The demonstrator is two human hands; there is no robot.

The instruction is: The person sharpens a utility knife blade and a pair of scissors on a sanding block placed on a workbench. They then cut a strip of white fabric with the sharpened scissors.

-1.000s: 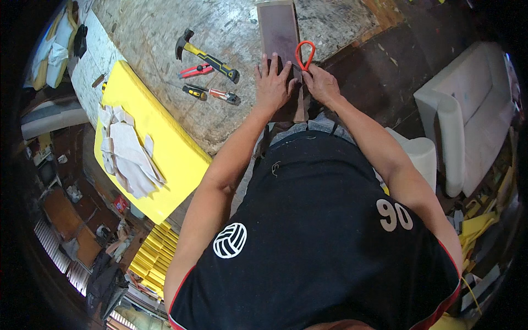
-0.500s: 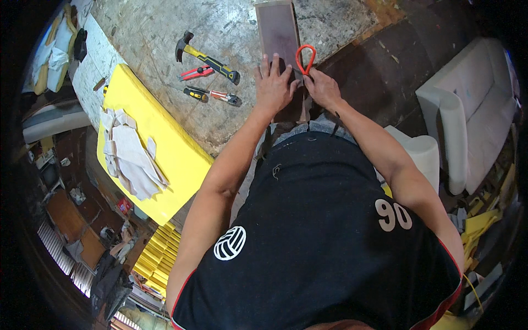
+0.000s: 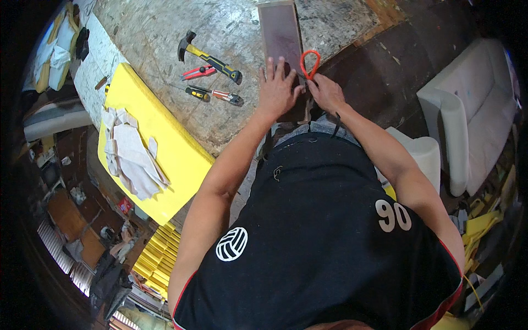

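A long narrow panel (image 3: 281, 34), dull purple-brown with a pale border, lies on the worn worktable, its near end toward my body. My left hand (image 3: 278, 91) rests flat on it with the fingers spread. At the panel's right edge my right hand (image 3: 328, 93) is closed around what looks like a pair of scissors. Their orange loop handle (image 3: 310, 64) sticks out beyond my fingers, while the rest is hidden by the hand. To the left lie a claw hammer (image 3: 212, 60), red-handled pliers (image 3: 199, 72) and two screwdrivers (image 3: 214, 95).
Yellow foam (image 3: 181, 159) with pale cut fabric (image 3: 132, 151) on it sits left of the worktable (image 3: 242, 33). A light sofa frame (image 3: 467, 110) stands at the right. Stacked yellow pieces (image 3: 157, 256) are at the lower left.
The orange handle has tilted and shifted slightly down and right with my right hand. My left hand still presses on the panel, a little lower in view.
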